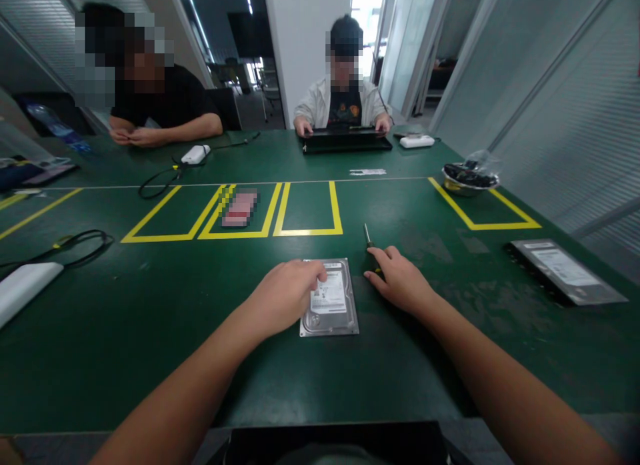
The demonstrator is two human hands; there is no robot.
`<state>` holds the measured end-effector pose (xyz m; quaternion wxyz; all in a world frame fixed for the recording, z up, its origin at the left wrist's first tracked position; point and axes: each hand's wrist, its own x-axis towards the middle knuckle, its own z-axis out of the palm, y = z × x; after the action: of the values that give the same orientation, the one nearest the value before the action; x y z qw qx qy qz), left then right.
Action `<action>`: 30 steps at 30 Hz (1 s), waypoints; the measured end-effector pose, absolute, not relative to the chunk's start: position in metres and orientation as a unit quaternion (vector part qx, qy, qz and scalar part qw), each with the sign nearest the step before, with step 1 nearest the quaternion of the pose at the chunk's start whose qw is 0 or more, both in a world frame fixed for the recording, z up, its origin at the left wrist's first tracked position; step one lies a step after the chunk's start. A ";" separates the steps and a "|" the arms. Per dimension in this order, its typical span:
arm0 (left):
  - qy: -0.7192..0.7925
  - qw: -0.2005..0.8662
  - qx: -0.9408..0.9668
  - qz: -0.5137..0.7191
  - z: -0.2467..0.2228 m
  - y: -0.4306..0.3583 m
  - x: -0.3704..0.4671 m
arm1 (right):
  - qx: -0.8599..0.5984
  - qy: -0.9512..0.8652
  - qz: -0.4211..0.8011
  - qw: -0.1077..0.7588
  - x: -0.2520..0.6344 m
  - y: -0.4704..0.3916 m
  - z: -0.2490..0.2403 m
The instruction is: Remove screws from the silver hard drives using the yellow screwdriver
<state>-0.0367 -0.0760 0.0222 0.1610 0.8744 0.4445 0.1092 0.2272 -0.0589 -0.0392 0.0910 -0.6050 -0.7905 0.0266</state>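
A silver hard drive (pixel 333 298) with a white label lies flat on the green table in front of me. My left hand (pixel 287 291) covers its left edge and grips it there, with the fingertips partly hidden. Just to the right, my right hand (pixel 400 278) is closed around the dark handle of a screwdriver (pixel 368 235). The screwdriver's metal shaft points away from me, and most of its handle is hidden by the fingers.
A second hard drive (pixel 565 271) lies on the right, near a bowl (pixel 470 178) of dark items. Yellow tape (pixel 307 233) marks frames on the table (pixel 165 331), one around a blurred pink item (pixel 240 208). White boxes (pixel 30 288) with cables lie left. Two people sit opposite.
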 end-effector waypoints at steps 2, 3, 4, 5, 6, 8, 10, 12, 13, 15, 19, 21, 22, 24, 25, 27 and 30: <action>0.518 0.170 0.820 0.173 0.012 -0.070 -0.045 | -0.606 -0.789 0.027 0.093 0.226 -0.059 -0.040; 0.538 0.178 0.796 0.213 0.005 -0.066 -0.048 | -0.607 -0.788 0.027 0.093 0.225 -0.059 -0.040; 0.549 0.182 0.777 0.249 -0.003 -0.062 -0.052 | -0.608 -0.788 0.027 0.094 0.225 -0.059 -0.039; 0.558 0.184 0.759 0.281 -0.012 -0.057 -0.055 | -0.609 -0.787 0.027 0.095 0.224 -0.059 -0.039; 0.566 0.184 0.742 0.307 -0.021 -0.053 -0.058 | -0.609 -0.787 0.028 0.095 0.224 -0.059 -0.039; 0.586 0.197 0.704 0.349 -0.037 -0.046 -0.062 | -0.610 -0.786 0.030 0.094 0.224 -0.060 -0.039; 0.598 0.223 0.675 0.369 -0.050 -0.041 -0.064 | -0.610 -0.786 0.034 0.094 0.224 -0.060 -0.038; 0.607 0.240 0.655 0.381 -0.057 -0.037 -0.064 | -0.611 -0.785 0.037 0.095 0.225 -0.061 -0.037; 0.609 0.242 0.651 0.383 -0.059 -0.036 -0.063 | -0.611 -0.785 0.039 0.095 0.225 -0.061 -0.036; 0.612 0.235 0.652 0.381 -0.060 -0.035 -0.063 | -0.611 -0.785 0.043 0.095 0.225 -0.062 -0.035; 0.618 0.217 0.658 0.371 -0.059 -0.035 -0.062 | -0.610 -0.785 0.047 0.092 0.227 -0.063 -0.030; 0.618 0.215 0.659 0.371 -0.057 -0.035 -0.062 | -0.610 -0.786 0.048 0.090 0.229 -0.063 -0.028; 0.618 0.214 0.659 0.372 -0.057 -0.035 -0.062 | -0.610 -0.786 0.047 0.089 0.229 -0.063 -0.027; 0.617 0.216 0.658 0.374 -0.055 -0.035 -0.061 | -0.610 -0.786 0.047 0.088 0.231 -0.064 -0.025; 0.617 0.219 0.657 0.374 -0.054 -0.035 -0.060 | -0.610 -0.786 0.046 0.087 0.232 -0.064 -0.024; 0.617 0.225 0.657 0.370 -0.053 -0.035 -0.060 | -0.610 -0.786 0.045 0.086 0.234 -0.065 -0.023; 0.611 0.230 0.664 0.365 -0.052 -0.035 -0.059 | -0.612 -0.785 0.045 0.084 0.236 -0.068 -0.020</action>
<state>-0.0592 -0.0355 -0.0524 0.2302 0.6641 0.6107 0.3649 0.2363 -0.0679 -0.0200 0.0843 -0.6118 -0.7852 0.0448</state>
